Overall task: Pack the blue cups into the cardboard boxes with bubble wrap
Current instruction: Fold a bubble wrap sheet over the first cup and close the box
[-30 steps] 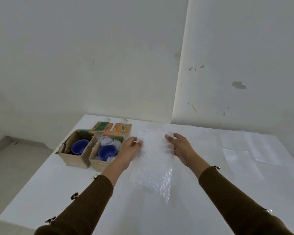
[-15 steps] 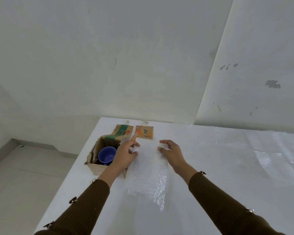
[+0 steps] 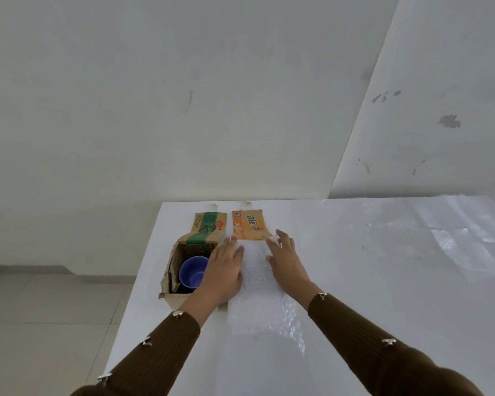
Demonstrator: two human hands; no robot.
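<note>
A clear bubble wrap sheet is draped over the right cardboard box, hiding that box and whatever is in it. Only the box's orange flap shows, lying flat behind. My left hand lies palm down on the sheet's left upper edge. My right hand holds its right upper edge, fingertips at the corner. The left cardboard box stands open beside my left hand, its green flap folded back. A blue cup sits upright inside it.
The white table ends close to the left of the boxes, with tiled floor below. More bubble wrap sheets lie flat at the far right. White walls stand right behind the table.
Both hands carried the bubble wrap sheet left and laid it over the right box, covering the blue cup that showed there. My view turned left as well.
</note>
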